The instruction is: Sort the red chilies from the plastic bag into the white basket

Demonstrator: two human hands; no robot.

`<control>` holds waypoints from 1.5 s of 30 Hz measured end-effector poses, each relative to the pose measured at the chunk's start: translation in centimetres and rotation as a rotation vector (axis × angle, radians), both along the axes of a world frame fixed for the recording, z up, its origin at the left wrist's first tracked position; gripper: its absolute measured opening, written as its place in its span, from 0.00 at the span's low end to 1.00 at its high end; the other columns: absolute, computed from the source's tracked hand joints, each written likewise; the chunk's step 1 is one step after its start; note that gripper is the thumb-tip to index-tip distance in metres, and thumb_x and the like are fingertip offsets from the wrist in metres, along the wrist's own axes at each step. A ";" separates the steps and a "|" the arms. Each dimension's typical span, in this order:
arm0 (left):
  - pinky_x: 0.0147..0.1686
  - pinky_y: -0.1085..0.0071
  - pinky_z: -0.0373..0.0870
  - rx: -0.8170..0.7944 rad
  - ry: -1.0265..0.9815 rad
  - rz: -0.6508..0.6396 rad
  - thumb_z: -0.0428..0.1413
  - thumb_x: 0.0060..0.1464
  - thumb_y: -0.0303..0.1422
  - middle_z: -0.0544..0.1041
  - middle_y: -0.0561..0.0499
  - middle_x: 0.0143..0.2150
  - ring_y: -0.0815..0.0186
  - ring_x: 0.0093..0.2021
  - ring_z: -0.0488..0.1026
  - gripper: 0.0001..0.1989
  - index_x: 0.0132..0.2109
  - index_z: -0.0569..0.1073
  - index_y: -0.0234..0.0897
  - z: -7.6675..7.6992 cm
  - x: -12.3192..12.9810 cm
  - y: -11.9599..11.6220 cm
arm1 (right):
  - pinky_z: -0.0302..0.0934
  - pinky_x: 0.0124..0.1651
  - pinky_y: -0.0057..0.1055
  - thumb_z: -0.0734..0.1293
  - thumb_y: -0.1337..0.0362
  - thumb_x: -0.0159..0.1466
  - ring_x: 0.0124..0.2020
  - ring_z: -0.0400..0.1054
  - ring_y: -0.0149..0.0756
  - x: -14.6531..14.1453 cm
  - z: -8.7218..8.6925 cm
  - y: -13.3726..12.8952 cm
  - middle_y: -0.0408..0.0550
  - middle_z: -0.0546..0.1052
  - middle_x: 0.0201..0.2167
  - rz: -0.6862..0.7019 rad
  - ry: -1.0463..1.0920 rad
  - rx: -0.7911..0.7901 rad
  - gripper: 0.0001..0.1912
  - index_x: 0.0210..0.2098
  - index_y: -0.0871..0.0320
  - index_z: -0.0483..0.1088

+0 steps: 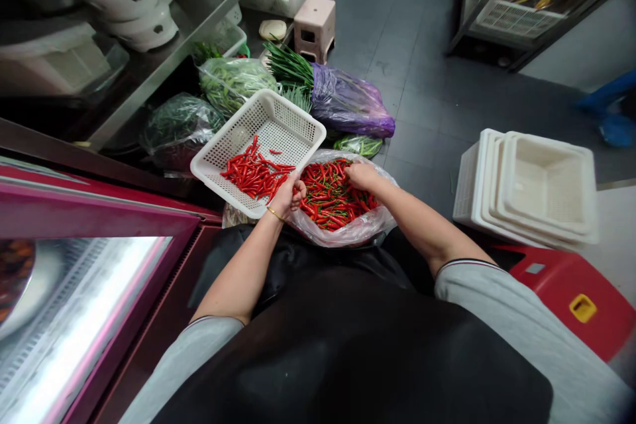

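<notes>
Red chilies with green stems (328, 202) fill a clear plastic bag (318, 237) in front of my body. My right hand (362, 176) reaches into the far right of this pile, fingers bent and pinched on a chili. Left of the bag, a white perforated basket (268, 106) sits tilted, with a heap of red chilies (251, 169) without visible green stems. My left hand (289, 195) is closed at the basket's near right rim, beside the bag, its fingers curled. What they hold, if anything, is hidden.
Bagged greens (238, 79) and purple-wrapped green stalks (348, 99) lie beyond the basket. A pink stool (315, 26) stands farther back. Stacked white baskets (546, 179) and a red plastic object (571, 298) are on the right. A metal shelf (199, 13) and a lit cabinet (99, 318) border the left.
</notes>
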State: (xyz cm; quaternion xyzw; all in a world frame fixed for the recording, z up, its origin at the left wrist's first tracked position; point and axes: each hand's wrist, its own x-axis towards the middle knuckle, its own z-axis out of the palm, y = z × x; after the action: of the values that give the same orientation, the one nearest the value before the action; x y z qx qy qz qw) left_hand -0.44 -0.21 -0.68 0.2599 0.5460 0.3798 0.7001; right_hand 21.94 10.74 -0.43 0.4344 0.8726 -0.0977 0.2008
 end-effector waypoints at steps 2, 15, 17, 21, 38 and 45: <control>0.13 0.77 0.40 0.013 0.017 0.020 0.51 0.50 0.57 0.52 0.60 0.12 0.77 0.11 0.45 0.27 0.22 0.65 0.36 -0.2 0.3 -0.1 | 0.60 0.42 0.31 0.65 0.65 0.60 0.42 0.70 0.41 1.3 1.3 0.3 0.56 0.77 0.42 -0.023 0.133 -0.022 0.12 0.42 0.62 0.74; 0.15 0.79 0.45 0.132 0.013 0.171 0.61 0.48 0.42 0.67 0.58 0.21 0.80 0.15 0.53 0.16 0.32 0.69 0.33 -0.7 4.6 0.2 | 0.59 0.40 0.28 0.64 0.58 0.60 0.34 0.68 0.32 -1.6 0.8 -6.1 0.47 0.77 0.33 -0.309 0.980 -0.208 0.12 0.36 0.61 0.73; 0.14 0.80 0.42 0.079 -0.118 0.187 0.61 0.49 0.42 0.68 0.58 0.21 0.81 0.13 0.50 0.17 0.36 0.69 0.32 -0.5 3.9 -0.4 | 0.59 0.38 0.27 0.62 0.56 0.63 0.33 0.68 0.32 -1.3 0.7 -7.2 0.46 0.76 0.32 -0.267 0.943 -0.318 0.14 0.36 0.61 0.72; 0.13 0.80 0.40 0.077 -0.207 0.100 0.61 0.48 0.44 0.66 0.59 0.20 0.81 0.12 0.47 0.18 0.35 0.69 0.33 -0.2 2.9 -2.2 | 0.58 0.32 0.27 0.49 0.56 0.71 0.25 0.64 0.30 -1.4 0.1 -11.6 0.44 0.72 0.25 -0.241 0.865 -0.420 0.23 0.32 0.60 0.69; 0.33 0.70 0.63 0.766 0.456 0.056 0.55 0.57 0.41 0.67 0.50 0.28 0.66 0.29 0.66 0.10 0.35 0.68 0.39 9.1 5.0 -5.5 | 0.57 0.30 0.26 0.51 0.53 0.69 0.24 0.60 0.28 -1.6 5.9 -13.4 0.42 0.67 0.22 0.057 1.076 -0.677 0.22 0.29 0.59 0.66; 0.35 0.68 0.65 0.873 0.594 0.199 0.53 0.58 0.44 0.70 0.50 0.29 0.67 0.30 0.66 0.13 0.34 0.67 0.39 6.8 5.2 -6.6 | 0.54 0.28 0.25 0.52 0.51 0.69 0.22 0.59 0.28 -2.3 4.7 -15.2 0.40 0.64 0.18 -0.304 1.173 -0.539 0.24 0.22 0.57 0.60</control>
State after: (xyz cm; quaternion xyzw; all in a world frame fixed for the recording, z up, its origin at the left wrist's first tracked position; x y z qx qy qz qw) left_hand 4.75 -6.77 6.12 0.5703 0.5338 0.5460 0.3029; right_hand 19.67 -4.41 4.24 0.3621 0.7114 -0.5600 -0.2218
